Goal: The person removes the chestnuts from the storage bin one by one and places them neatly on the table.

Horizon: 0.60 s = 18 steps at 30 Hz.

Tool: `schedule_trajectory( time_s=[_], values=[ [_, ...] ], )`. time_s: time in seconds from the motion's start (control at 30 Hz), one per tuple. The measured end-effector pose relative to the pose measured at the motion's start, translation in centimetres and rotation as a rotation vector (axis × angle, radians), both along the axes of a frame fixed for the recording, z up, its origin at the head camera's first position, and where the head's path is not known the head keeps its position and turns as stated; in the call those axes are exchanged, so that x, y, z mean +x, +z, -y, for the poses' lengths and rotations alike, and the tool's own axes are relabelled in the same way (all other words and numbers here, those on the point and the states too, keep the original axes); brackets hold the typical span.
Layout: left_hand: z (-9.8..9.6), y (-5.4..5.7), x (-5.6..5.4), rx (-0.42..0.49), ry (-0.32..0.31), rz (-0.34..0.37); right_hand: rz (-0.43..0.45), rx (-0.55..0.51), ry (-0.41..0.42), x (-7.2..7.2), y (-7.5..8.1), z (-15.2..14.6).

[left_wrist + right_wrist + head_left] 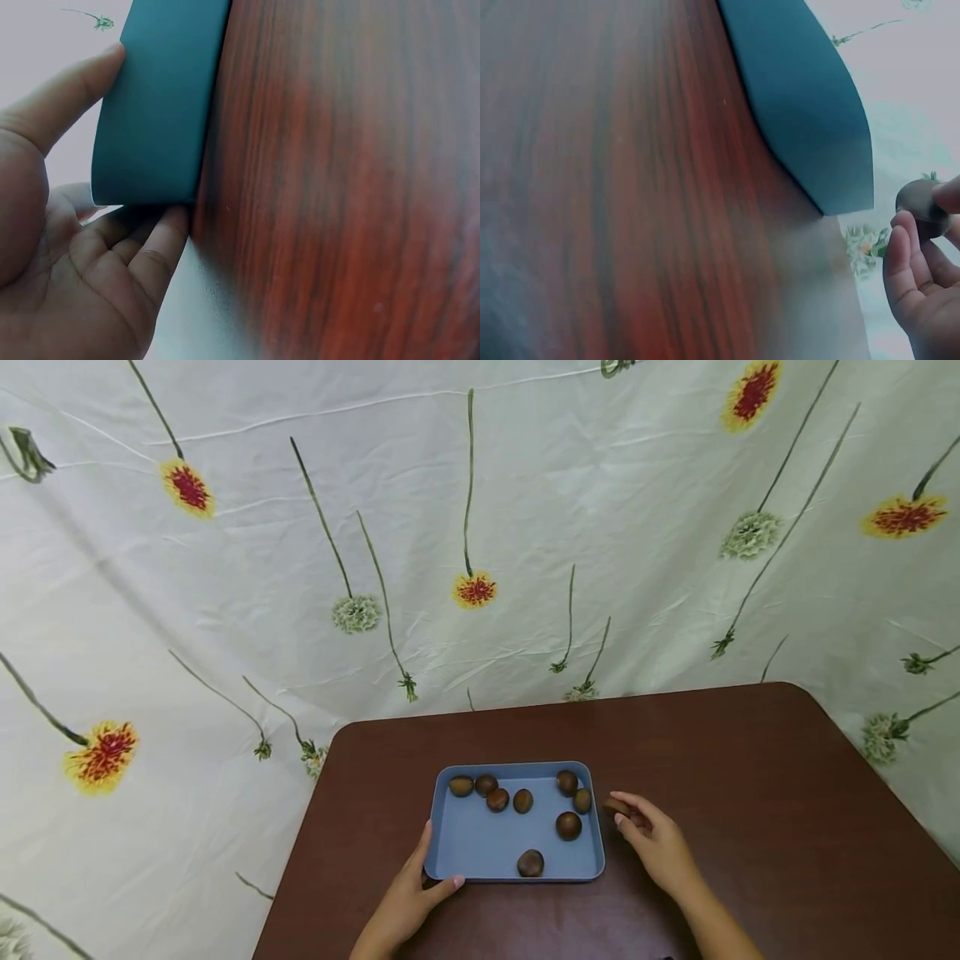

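In front of you is a dark reddish-brown tabletop (795,818) with streaked wood grain and rounded far corners. Directly on it, nearer your left edge than your right, lies a blue rectangular tray (480,843) with rounded corners.

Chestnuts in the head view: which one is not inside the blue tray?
The chestnut pinched by the right hand, just to the right of the blue tray; the other eight chestnuts all lie inside it.
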<state>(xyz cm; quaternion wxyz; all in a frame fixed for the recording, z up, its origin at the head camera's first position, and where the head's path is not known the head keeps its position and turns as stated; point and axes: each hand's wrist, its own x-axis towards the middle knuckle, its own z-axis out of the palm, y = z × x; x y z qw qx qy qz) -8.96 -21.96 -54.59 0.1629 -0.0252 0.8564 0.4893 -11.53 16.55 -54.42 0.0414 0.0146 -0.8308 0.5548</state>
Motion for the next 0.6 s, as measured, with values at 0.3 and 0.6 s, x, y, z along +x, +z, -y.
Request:
schedule_trajectory(
  time_s=[0.3, 0.6],
  values=[
    [-0.2, 0.0, 0.1, -0.052, 0.006, -0.017, -0.029, 0.171, -0.006, -1.4, -0.5, -1.1],
    [-0.7, 0.6, 0.3, -0.087, 0.020, -0.002, -0.080, 0.339, 0.024, -3.1, -0.7, -1.8]
  ],
)
